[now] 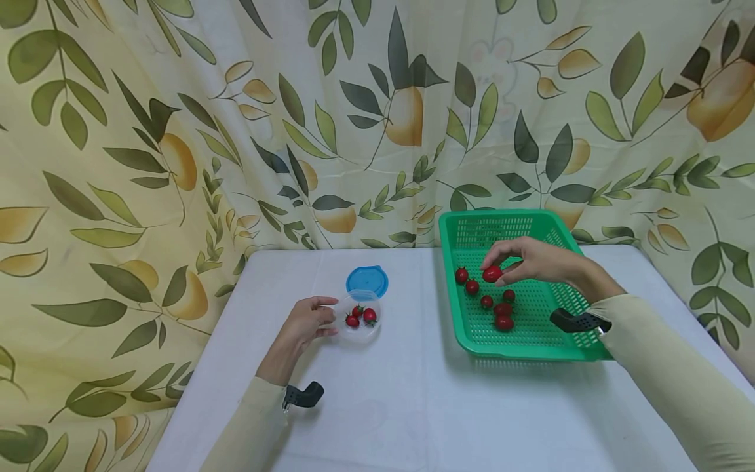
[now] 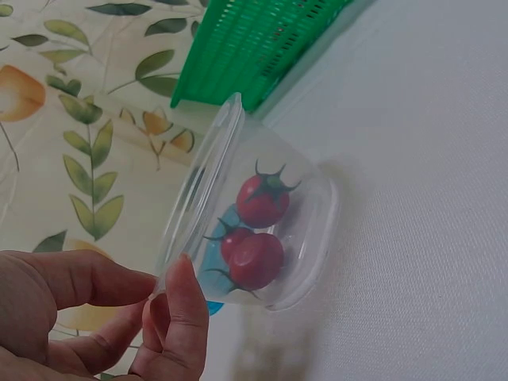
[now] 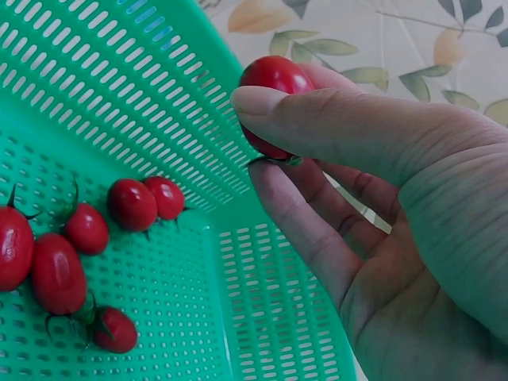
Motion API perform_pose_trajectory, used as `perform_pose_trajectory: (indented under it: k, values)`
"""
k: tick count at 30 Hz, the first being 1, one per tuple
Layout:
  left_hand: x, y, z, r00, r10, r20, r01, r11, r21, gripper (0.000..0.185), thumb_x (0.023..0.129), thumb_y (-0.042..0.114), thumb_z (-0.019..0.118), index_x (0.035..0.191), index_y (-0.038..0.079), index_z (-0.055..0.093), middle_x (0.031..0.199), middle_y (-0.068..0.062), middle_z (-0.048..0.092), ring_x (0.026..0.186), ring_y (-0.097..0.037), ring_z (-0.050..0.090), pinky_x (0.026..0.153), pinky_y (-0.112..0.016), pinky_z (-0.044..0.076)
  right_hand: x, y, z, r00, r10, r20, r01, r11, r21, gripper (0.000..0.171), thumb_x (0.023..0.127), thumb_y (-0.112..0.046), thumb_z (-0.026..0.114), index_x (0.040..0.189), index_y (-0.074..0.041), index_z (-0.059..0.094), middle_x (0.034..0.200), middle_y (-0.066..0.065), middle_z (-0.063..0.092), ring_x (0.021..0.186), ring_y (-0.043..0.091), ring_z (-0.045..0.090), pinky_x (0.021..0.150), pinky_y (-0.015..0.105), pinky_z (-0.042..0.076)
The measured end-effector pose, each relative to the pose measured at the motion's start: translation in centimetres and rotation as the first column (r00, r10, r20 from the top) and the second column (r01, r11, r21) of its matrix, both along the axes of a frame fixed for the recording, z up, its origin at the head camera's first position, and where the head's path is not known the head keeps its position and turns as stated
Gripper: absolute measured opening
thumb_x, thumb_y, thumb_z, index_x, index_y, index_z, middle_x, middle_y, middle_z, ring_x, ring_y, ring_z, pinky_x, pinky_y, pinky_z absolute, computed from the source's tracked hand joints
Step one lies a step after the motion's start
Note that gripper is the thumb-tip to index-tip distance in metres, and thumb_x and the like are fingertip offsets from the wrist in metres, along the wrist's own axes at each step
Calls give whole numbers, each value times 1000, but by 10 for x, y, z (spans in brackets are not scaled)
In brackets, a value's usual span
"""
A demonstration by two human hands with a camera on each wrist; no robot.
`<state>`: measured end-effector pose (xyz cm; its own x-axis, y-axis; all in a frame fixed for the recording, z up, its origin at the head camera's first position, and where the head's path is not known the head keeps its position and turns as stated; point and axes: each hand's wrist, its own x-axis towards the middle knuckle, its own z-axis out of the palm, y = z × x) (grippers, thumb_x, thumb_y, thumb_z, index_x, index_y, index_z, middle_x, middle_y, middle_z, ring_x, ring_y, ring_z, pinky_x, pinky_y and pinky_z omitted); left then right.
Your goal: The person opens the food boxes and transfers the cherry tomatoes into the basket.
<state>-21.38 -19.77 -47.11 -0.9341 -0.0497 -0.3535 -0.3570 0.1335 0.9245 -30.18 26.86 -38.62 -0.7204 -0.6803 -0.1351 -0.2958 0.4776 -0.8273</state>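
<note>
Right hand (image 1: pixel 533 261): hovers above the green basket (image 1: pixel 566 341), thumb and fingers pinched round one cherry tomato (image 1: pixel 492 273); in the right wrist view the held tomato (image 3: pixel 274 79) sits between the thumb tip and the curled fingers, its green stalk end turned down toward the palm.
Left hand (image 1: pixel 307 324): rests on the tabletop (image 1: pixel 401 406) at the left side of the clear plastic cup (image 1: pixel 358 316), thumb and fingertips lightly pinching its rim; the left wrist view shows the fingers (image 2: pixel 178 317) touching the rim's edge.
Clear plastic cup: stands on the tabletop left of the basket, well apart from it; holds three cherry tomatoes (image 2: pixel 258 230) with green stalks, lying together on the bottom.
Blue lid (image 1: pixel 367 280): lies flat on the tabletop just behind the cup, touching or nearly touching it.
Green basket: a perforated tray on the right part of the tabletop, its far edge near the curtain.
Loose tomatoes in basket (image 1: pixel 489 301): six lie on the basket floor below the right hand, two near the left wall and four in a loose cluster toward the middle.
Tabletop: covered in white cloth.
Backdrop: a curtain (image 1: pixel 177 131) printed with leaves and yellow fruit hangs behind the tabletop.
Sleeves: both arms wear pale long sleeves, each with a dark wrist mount.
</note>
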Motion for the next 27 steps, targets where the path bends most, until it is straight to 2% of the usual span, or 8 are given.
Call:
perform_pose_trajectory:
  k: [4,9,15,17,22,27]
  values:
    - [0,0,-1,1000,2,1,-2,1000,-9,38,94,-3,60,132,0,63,105,-14,54,82,-23,58,72,-30,64,0,0,0,1000,-5,-8,5,1000,9,35,86,-10,80,119,-5,69,125,14,63,115,26,58,91,30,60]
    - [0,-1,-2,1000,-2,-5,2,1000,-5,38,94,-3,59,132,0,62,104,-13,54,82,-22,58,73,-30,64,-1,-1,-1,1000,1,-15,-1,1000,12,35,87,-11,79,120,-6,69,125,13,63,115,24,58,91,30,60]
    - [1,-1,-1,1000,4,-3,-4,1000,-10,38,95,-2,60,132,0,62,103,-13,54,82,-23,57,73,-30,64,-2,-3,-3,997,50,-66,-50,999,6,33,89,-12,78,120,-11,69,127,9,63,117,17,60,100,26,54]
    - [0,-1,0,1000,7,3,-7,1000,-11,38,95,-2,60,132,1,63,103,-13,54,83,-24,57,72,-30,64,-2,-5,-2,995,53,-88,-51,998,22,32,89,-13,78,119,-13,70,126,7,64,119,19,60,105,31,53]
    - [0,0,1,1000,3,3,-3,1000,-6,38,95,-2,59,132,0,62,102,-12,53,85,-24,56,72,-30,64,-1,-17,-1,995,45,-88,-40,998,52,28,91,-11,76,118,-16,70,123,5,66,118,24,62,101,36,55]
    - [0,0,1,1000,5,7,-5,1000,-10,38,95,-2,60,133,0,62,102,-13,54,85,-25,56,72,-30,64,-1,-36,3,995,79,-62,-76,996,50,26,94,-15,73,120,-15,70,123,5,67,117,27,63,95,30,57]
